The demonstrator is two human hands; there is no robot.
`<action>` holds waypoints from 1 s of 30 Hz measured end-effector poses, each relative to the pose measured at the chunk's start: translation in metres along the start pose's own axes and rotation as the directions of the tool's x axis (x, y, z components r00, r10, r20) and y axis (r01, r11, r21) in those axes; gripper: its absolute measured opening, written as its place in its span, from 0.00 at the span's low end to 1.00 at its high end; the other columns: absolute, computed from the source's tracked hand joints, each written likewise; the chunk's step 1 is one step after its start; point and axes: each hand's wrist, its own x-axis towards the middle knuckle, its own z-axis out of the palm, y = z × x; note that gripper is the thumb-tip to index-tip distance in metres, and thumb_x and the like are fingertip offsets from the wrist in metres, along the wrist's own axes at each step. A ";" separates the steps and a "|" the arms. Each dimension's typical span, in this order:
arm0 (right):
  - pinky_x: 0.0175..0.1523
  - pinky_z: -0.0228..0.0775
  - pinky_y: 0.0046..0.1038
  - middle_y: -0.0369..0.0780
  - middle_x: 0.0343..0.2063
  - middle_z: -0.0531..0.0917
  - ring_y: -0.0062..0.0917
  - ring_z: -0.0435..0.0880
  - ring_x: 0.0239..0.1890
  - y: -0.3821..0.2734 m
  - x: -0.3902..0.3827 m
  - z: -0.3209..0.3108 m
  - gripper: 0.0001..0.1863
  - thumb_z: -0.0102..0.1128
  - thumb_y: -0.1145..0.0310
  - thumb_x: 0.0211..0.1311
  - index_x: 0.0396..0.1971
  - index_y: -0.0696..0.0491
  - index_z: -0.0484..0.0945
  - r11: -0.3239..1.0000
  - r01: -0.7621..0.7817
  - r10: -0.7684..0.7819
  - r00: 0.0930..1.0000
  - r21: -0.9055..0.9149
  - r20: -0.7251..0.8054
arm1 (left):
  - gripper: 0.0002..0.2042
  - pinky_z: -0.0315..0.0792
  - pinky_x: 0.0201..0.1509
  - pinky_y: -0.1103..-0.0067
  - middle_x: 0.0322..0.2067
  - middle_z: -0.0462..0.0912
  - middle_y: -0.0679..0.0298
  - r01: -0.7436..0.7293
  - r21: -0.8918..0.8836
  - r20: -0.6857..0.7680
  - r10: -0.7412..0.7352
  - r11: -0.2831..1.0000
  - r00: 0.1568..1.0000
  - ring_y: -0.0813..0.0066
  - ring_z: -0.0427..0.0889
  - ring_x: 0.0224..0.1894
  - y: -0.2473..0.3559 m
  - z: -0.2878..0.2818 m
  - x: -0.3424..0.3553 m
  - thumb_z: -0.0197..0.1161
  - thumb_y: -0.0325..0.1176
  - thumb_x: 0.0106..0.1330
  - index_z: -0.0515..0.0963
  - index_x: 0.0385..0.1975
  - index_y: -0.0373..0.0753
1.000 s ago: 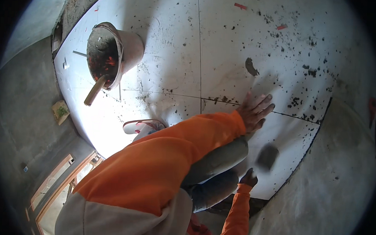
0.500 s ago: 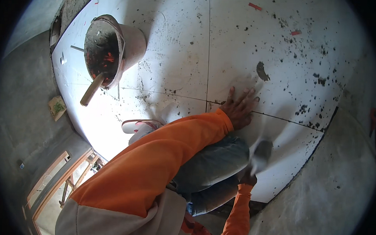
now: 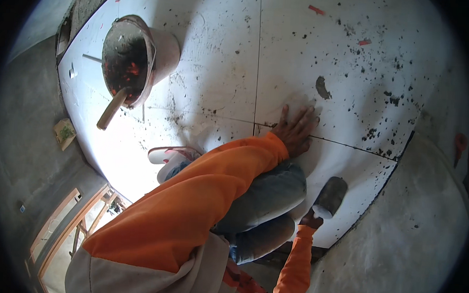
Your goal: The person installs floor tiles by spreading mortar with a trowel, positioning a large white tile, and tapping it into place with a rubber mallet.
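My left hand (image 3: pixel 297 131) lies flat on the large white floor tiles (image 3: pixel 300 71), across the joint between two of them, with its fingers spread. My right hand (image 3: pixel 311 220) is closed round the handle of a rubber mallet (image 3: pixel 332 195), which has a dark head with a pale end. The mallet is over the tile close to the wall, right of my bent knees; I cannot tell whether it touches the tile. Most of its handle is hidden by my hand.
A dirty bucket (image 3: pixel 167 57) stands at the far left, with a wooden handle (image 3: pixel 112 110) sticking out over its rim. Mortar crumbs and red scraps (image 3: pixel 317 10) litter the tiles. A grey wall (image 3: pixel 393 221) bounds the right side. A sandaled foot (image 3: pixel 166 156) is left of my arm.
The mallet, blurred and more upright before, now shows sharply and leans to the right. My left hand stays flat on the tiles. The whole view has shifted slightly.
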 end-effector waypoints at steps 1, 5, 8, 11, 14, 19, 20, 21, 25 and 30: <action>0.42 0.69 0.30 0.41 0.35 0.81 0.31 0.78 0.35 0.002 -0.005 -0.001 0.25 0.58 0.49 0.55 0.39 0.58 0.76 0.982 0.093 -0.085 0.995 0.163 -0.053 | 0.30 0.36 0.62 0.42 0.63 0.54 0.53 0.009 0.010 -0.001 -0.009 1.000 1.000 0.57 0.49 0.67 -0.001 -0.001 -0.001 0.56 0.47 0.52 0.65 0.55 0.42; 0.37 0.71 0.32 0.42 0.31 0.82 0.35 0.79 0.29 0.096 0.016 0.019 0.25 0.56 0.50 0.57 0.37 0.60 0.76 0.954 -0.101 0.157 0.970 0.283 -0.184 | 0.31 0.35 0.62 0.42 0.63 0.53 0.54 -0.035 -0.050 -0.003 0.035 0.998 0.999 0.56 0.48 0.67 0.019 0.007 0.015 0.57 0.48 0.50 0.66 0.55 0.43; 0.37 0.70 0.32 0.44 0.28 0.82 0.34 0.79 0.29 -0.008 -0.018 -0.001 0.23 0.55 0.52 0.57 0.34 0.62 0.76 0.973 0.048 -0.050 0.999 0.227 0.003 | 0.31 0.34 0.62 0.42 0.64 0.52 0.54 -0.018 -0.012 -0.024 0.018 1.000 1.000 0.56 0.47 0.67 -0.004 0.006 -0.001 0.57 0.48 0.49 0.66 0.54 0.43; 0.34 0.70 0.32 0.45 0.26 0.81 0.37 0.79 0.28 -0.004 -0.011 -0.003 0.19 0.55 0.55 0.57 0.33 0.58 0.77 0.998 -0.046 0.049 0.992 -0.034 0.115 | 0.31 0.34 0.62 0.41 0.64 0.51 0.54 -0.003 -0.044 0.007 0.003 0.999 1.000 0.56 0.46 0.67 -0.001 0.001 0.001 0.57 0.48 0.49 0.66 0.55 0.42; 0.34 0.69 0.35 0.44 0.29 0.81 0.38 0.78 0.30 0.052 0.017 0.013 0.16 0.54 0.59 0.57 0.37 0.56 0.76 0.822 0.491 -0.470 0.871 -0.291 0.143 | 0.31 0.34 0.61 0.41 0.64 0.51 0.53 -0.055 -0.039 -0.009 0.055 0.998 0.998 0.56 0.45 0.67 0.004 0.007 0.009 0.57 0.47 0.49 0.65 0.55 0.41; 0.27 0.67 0.33 0.44 0.26 0.79 0.35 0.77 0.26 0.014 0.015 0.016 0.12 0.58 0.63 0.49 0.33 0.53 0.75 0.679 0.649 -0.722 0.675 -0.342 -0.152 | 0.31 0.33 0.61 0.41 0.64 0.49 0.51 -0.034 0.000 0.028 0.034 0.999 0.999 0.53 0.44 0.67 -0.007 0.002 0.009 0.56 0.46 0.51 0.63 0.56 0.40; 0.28 0.68 0.31 0.43 0.28 0.79 0.30 0.78 0.28 0.007 0.007 0.007 0.13 0.58 0.63 0.49 0.34 0.53 0.75 0.503 0.626 -0.793 0.608 -0.596 -0.032 | 0.31 0.33 0.61 0.41 0.64 0.49 0.50 -0.025 -0.029 0.015 0.025 0.999 1.000 0.52 0.44 0.67 -0.003 -0.001 0.004 0.55 0.46 0.51 0.63 0.56 0.39; 0.30 0.69 0.31 0.44 0.27 0.79 0.30 0.79 0.28 0.017 0.000 0.012 0.14 0.59 0.63 0.48 0.35 0.53 0.76 0.657 0.563 -0.692 0.715 -0.502 -0.104 | 0.31 0.33 0.61 0.41 0.64 0.49 0.50 -0.038 -0.046 0.013 0.039 0.998 0.999 0.52 0.44 0.67 -0.002 -0.001 0.006 0.55 0.46 0.51 0.63 0.56 0.39; 0.38 0.71 0.33 0.46 0.32 0.80 0.34 0.80 0.33 0.016 -0.009 0.025 0.14 0.56 0.60 0.53 0.36 0.53 0.78 0.896 0.423 -0.443 0.875 -0.138 -0.195 | 0.34 0.32 0.62 0.43 0.65 0.48 0.49 0.002 -0.034 0.135 0.002 0.999 0.991 0.51 0.44 0.67 0.011 0.002 0.002 0.55 0.45 0.51 0.58 0.59 0.36; 0.44 0.70 0.39 0.46 0.39 0.80 0.39 0.78 0.41 0.012 -0.017 0.005 0.16 0.53 0.61 0.56 0.41 0.54 0.76 0.971 0.143 -0.142 0.990 0.192 -0.020 | 0.32 0.29 0.63 0.45 0.66 0.42 0.52 0.035 0.051 0.247 -0.046 0.998 0.968 0.53 0.41 0.68 0.010 -0.007 0.018 0.50 0.46 0.55 0.57 0.59 0.37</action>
